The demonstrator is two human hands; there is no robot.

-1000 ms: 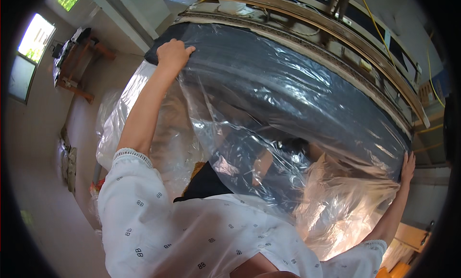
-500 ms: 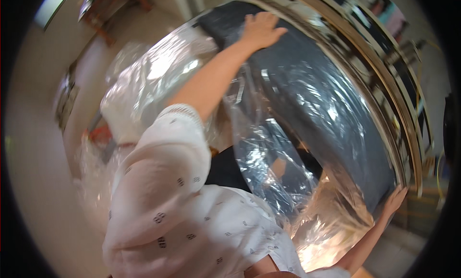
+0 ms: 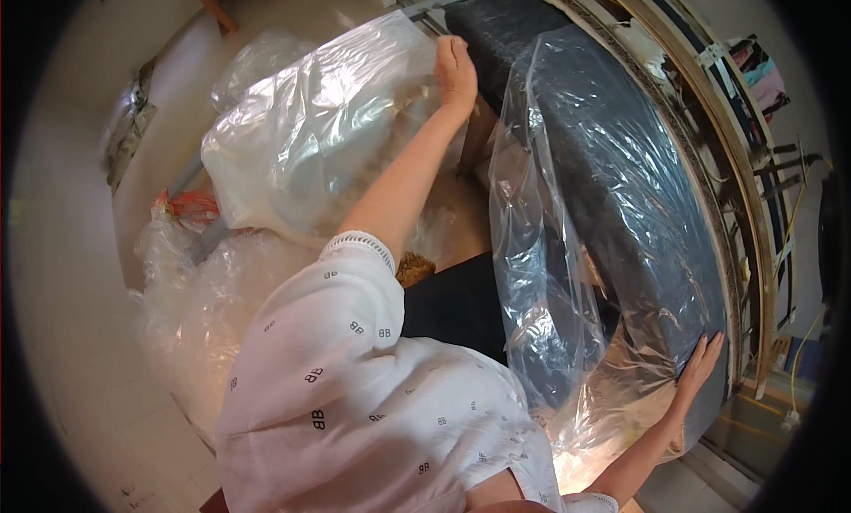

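A long dark grey fabric piece (image 3: 496, 34) lies across a curved-looking surface in front of me, partly covered by clear plastic film (image 3: 612, 167) that hangs down toward my body. My left hand (image 3: 456, 74) is closed at the far edge of a second clear plastic sheet (image 3: 310, 114), its fingers curled over that edge. Exactly how much plastic is inside the fist is hidden. My right hand (image 3: 700, 364) rests flat on the near right end of the film-covered fabric, fingers stretched out.
Wooden rails and a metal frame (image 3: 740, 159) run along the far right side, with a yellow cord (image 3: 802, 322) hanging beyond. Bunched clear plastic (image 3: 195, 291) and an orange-red netted item (image 3: 189, 207) sit at my left. Black cloth (image 3: 456, 305) is below my left arm.
My left hand has come off the dark fabric, moved left and closed at the plastic's edge. My right hand has slid slightly nearer and inward. The film now covers the fabric farther left.
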